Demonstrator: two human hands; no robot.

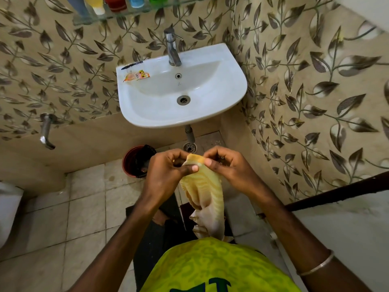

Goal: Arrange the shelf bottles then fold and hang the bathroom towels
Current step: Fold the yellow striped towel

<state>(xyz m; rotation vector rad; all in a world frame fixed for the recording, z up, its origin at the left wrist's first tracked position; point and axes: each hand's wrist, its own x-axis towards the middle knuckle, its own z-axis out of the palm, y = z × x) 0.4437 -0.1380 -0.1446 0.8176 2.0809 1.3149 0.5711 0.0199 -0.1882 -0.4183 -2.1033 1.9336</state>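
Towel [202, 192], pale yellow with a woven ripple, hangs bunched in front of the person's waist, its top edge pinched between both hands. The left hand [168, 167] nips it with thumb and curled fingers; the right hand [227, 165] does likewise just beside it, both grips tight on cloth. At twelve o'clock from the hands sits the white sink [210, 114], and higher still a glass shelf [109, 16] carries bottles [99, 6], cut off by the frame so perhaps five. A red bucket [128, 161] stands at ten o'clock.
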